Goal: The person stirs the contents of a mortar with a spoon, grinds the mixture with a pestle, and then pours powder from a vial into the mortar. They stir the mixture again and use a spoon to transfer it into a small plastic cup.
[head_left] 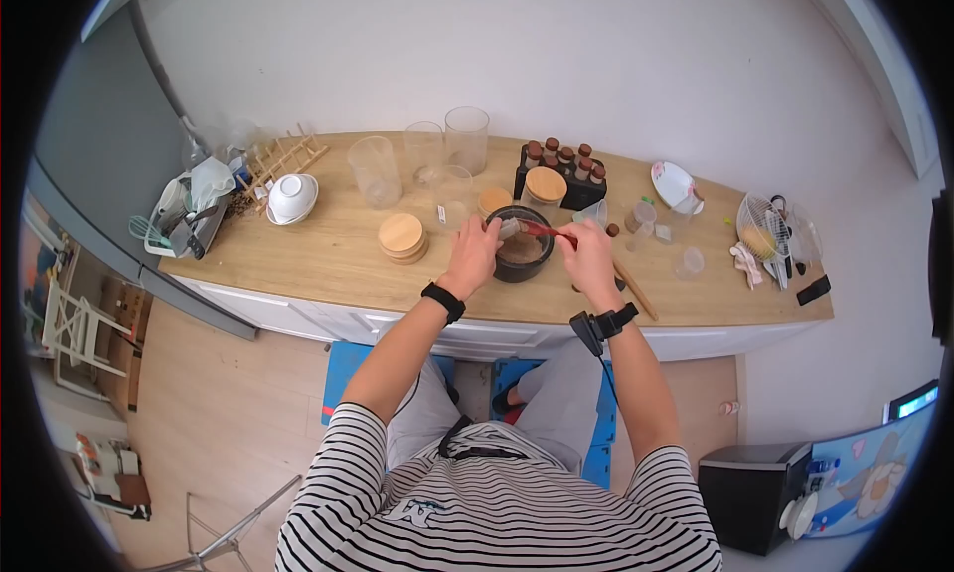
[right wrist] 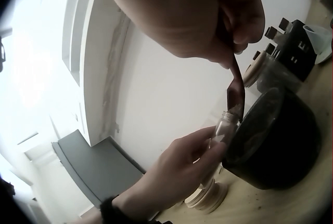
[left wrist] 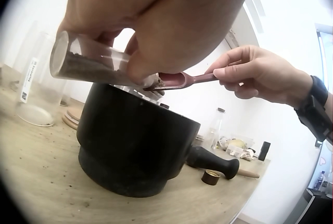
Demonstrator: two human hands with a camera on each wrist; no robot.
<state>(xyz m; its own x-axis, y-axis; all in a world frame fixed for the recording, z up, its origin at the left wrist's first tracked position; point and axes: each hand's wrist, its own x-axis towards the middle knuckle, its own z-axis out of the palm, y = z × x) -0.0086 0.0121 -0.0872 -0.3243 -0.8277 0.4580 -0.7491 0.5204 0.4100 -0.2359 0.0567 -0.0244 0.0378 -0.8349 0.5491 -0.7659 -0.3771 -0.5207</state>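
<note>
A pale room with a plain white wall (head_left: 556,55) behind a long light-wood counter (head_left: 328,264).
White panelled cabinet fronts (head_left: 288,314) run beneath the countertop; pale wood-look flooring (head_left: 229,403) spreads in front, with blue floor mats (head_left: 343,378) near the middle; a tall smooth grey cabinet (head_left: 99,115) stands at the far left; a black boxy cabinet (head_left: 745,497) sits at the near right, beside a blue cartoon-printed panel (head_left: 874,473); bright white light fills the left of the right wrist view.

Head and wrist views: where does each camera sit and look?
Head: on the head, facing down at the counter; left hand, right hand, striped shirt.
Left wrist: on that wrist, facing jar, scoop, black bowl; both hands show.
Right wrist: on that wrist, facing them from the other side; both hands show.
Both wrist views share the bowl.
</note>
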